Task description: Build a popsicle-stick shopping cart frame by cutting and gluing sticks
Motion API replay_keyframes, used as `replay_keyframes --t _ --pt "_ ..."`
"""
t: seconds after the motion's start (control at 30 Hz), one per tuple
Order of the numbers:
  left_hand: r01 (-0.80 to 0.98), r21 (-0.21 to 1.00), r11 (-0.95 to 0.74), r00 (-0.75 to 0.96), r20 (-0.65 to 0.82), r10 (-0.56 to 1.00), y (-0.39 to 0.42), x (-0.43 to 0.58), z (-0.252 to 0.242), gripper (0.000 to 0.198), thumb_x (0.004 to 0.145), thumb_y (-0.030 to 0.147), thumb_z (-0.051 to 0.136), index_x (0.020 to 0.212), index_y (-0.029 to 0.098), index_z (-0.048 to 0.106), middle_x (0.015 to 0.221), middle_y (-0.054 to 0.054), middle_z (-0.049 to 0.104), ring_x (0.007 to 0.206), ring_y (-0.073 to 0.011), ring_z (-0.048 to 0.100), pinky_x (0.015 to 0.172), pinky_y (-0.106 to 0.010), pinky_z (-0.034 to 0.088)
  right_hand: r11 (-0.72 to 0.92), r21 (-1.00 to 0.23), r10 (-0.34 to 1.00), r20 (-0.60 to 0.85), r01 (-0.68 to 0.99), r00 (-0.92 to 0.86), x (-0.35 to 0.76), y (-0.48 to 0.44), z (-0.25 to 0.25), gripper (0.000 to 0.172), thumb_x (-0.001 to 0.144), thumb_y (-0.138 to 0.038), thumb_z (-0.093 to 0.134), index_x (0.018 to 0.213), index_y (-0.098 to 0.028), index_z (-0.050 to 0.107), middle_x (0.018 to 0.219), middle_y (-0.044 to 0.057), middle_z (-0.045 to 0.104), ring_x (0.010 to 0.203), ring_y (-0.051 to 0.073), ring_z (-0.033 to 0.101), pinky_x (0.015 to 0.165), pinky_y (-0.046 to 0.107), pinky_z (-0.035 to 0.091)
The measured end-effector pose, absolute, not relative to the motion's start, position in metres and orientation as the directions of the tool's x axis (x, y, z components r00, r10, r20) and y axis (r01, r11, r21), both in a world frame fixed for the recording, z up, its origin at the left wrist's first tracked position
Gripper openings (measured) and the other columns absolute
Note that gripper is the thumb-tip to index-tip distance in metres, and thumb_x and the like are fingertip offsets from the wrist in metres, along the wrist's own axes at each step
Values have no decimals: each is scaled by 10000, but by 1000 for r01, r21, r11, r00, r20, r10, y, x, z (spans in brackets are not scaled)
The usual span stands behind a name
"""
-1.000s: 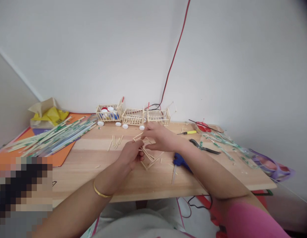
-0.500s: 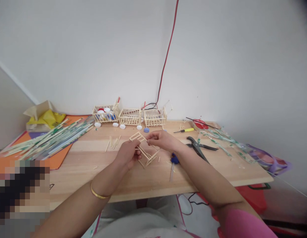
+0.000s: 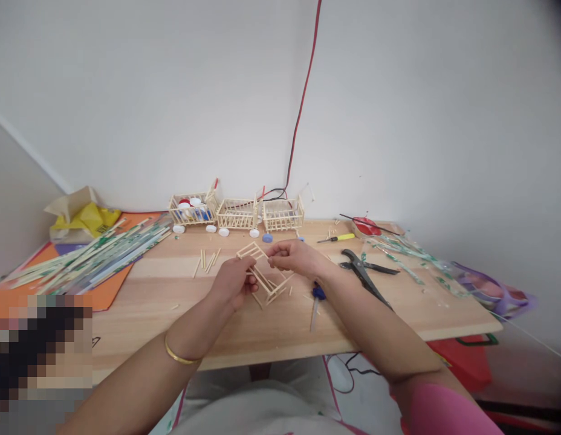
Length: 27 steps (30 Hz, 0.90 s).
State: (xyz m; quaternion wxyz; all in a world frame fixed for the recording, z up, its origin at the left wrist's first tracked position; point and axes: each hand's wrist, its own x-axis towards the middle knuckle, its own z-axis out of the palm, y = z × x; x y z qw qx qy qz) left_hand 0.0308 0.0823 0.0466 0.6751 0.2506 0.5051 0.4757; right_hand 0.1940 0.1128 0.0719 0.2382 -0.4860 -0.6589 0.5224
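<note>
The left hand [image 3: 234,283] grips a small open frame of wooden sticks [image 3: 265,284] between thumb and fingers, while the right hand [image 3: 295,256] has its fingertips at the frame's upper corner; whether they pinch it or only touch it cannot be told. The hands are close together but apart, and the frame is tilted between them, over the middle of the tabletop [image 3: 280,338], nearer its front edge than its side edges. Left of the frame lie short loose sticks [image 3: 210,261]. Under the right forearm, a blue tool [image 3: 318,292] is mostly hidden, a pale rod pointing from it toward the front edge. Farther right are black pliers [image 3: 359,272], with a yellow-handled screwdriver [image 3: 345,237] behind them, then a red dish-like thing [image 3: 367,227] near the back edge and clear wrappers [image 3: 407,266] spread toward the right edge. Along the back edge stand three stick carts in a row: the left cart [image 3: 170,208] holds white, red and blue round pieces, beside the middle cart [image 3: 237,225] and the right cart [image 3: 284,225]. Toward the left edge, a bundle of long sticks [image 3: 108,248] lies on an orange sheet [image 3: 115,294], and a yellow bag [image 3: 90,220] sits at the back left corner.
</note>
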Motion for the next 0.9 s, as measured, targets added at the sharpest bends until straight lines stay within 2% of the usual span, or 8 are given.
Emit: replay_keyframes --t 0.53,0.9 --pt "-384 813 437 42 -458 888 81 30 52 110 566 127 586 564 148 478 469 54 429 357 -48 355 334 -185 338 -47 -929 883 -211 368 -420 194 110 74 153 689 -225 654 822 -150 647 660 -22 605 572 67 520 534 184 371" --pt "-402 783 475 91 -482 872 81 27 53 132 644 205 602 593 150 494 482 48 438 348 -61 376 333 -195 363 -40 -933 883 -201 359 -425 196 111 68 139 699 -228 653 814 -153 640 669 -16 617 572 67 523 528 181 378"
